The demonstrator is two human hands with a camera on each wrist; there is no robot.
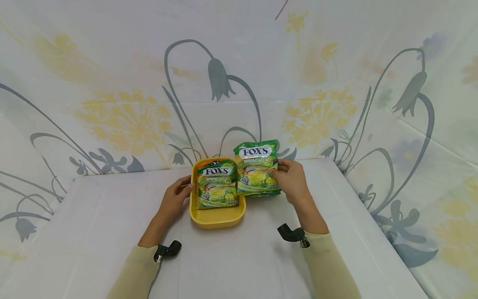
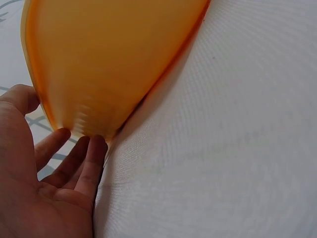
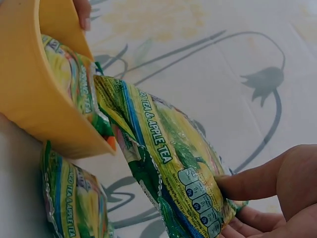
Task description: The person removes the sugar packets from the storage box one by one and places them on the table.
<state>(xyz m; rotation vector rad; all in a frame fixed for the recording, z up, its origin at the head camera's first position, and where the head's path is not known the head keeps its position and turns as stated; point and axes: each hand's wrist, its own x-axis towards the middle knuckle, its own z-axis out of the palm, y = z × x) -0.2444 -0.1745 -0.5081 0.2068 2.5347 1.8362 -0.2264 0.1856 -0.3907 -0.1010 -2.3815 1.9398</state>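
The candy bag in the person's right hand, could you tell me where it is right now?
In the head view the candy bag is held up by the right hand, just right of the yellow tray and above the white table.

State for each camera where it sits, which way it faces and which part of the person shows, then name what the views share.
Head: worn on the head, looking forward and down at the white table; both forearms, the left hand and the right hand show.
Left wrist: low beside the yellow tray, facing its outer wall; the left hand's palm and fingers touch it.
Right wrist: faces the held candy bag; the right hand's fingers pinch it.
Shared: the yellow tray appears in all three views; the held candy bag in head and right wrist.
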